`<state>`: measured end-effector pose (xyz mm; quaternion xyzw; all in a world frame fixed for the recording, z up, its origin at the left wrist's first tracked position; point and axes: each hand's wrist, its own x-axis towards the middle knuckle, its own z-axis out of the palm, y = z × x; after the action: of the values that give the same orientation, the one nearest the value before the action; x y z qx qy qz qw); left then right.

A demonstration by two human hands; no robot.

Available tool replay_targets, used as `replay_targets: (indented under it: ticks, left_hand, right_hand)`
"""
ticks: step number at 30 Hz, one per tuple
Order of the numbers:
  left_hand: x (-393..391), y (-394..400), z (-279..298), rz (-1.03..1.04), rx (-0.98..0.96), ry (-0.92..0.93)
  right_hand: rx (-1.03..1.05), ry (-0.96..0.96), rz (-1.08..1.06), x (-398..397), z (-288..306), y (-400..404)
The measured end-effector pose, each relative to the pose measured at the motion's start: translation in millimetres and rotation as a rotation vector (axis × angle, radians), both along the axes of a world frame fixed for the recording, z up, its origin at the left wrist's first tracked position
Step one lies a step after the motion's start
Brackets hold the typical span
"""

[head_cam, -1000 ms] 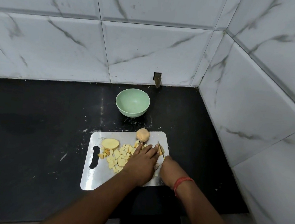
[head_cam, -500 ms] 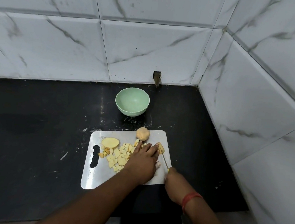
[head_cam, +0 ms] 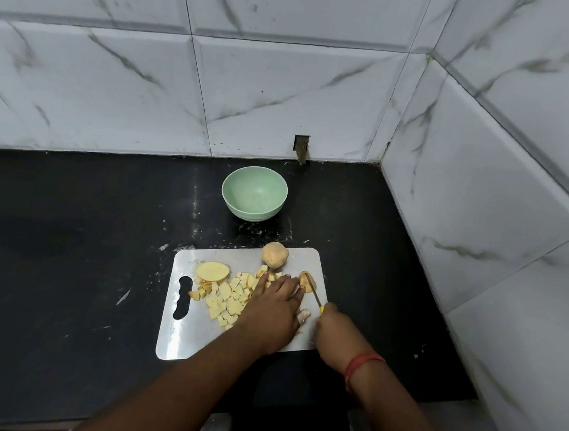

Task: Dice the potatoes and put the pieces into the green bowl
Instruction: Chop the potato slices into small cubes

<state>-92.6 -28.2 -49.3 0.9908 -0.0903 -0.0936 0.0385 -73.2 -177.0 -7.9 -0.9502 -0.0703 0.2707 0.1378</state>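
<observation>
- I see my left hand lying flat, fingers straight, pressing a potato piece at its fingertips on the steel cutting board.
- My right hand grips a yellow-handled knife, blade against that piece.
- Diced pieces lie just left of my left hand; a whole potato sits beyond it.
- The green bowl stands beyond the board, with nothing in it.
- I can read no writing anywhere.

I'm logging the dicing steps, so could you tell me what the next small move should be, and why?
Probably press the knife down through the potato piece that the left hand steadies; the right hand grips the handle, the blade lies against that piece, and the green bowl looks empty.
</observation>
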Motion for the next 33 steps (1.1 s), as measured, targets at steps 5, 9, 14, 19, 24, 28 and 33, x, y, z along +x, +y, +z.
replay_targets:
  ticks: [5,9,14,19,24,28,33]
  left_hand:
    - [2,1,3,0.008,-0.016,-0.014]
    - [2,0,5,0.005,-0.024,-0.01]
    - [2,0,5,0.013,-0.023,-0.005]
    - [4,-3,2,0.015,0.0,-0.041]
    - [4,-3,1,0.015,0.0,-0.073]
    - [4,-4,2,0.03,0.001,-0.048]
    - [2,-6,-1,0.039,0.005,-0.064]
  right_hand:
    - [0.005,-0.005,0.026,5,-1,10]
    - [-0.005,-0.001,0.04,5,0,12]
    - [-0.095,0.025,0.044,11,-4,22]
    - [-0.131,0.026,0.095,4,-8,13]
    - [-0.042,0.064,0.075,-7,-13,-2]
    - [-0.119,0.087,0.109,-17,-14,-10]
    - [0.029,0.053,0.019,-17,-4,-27]
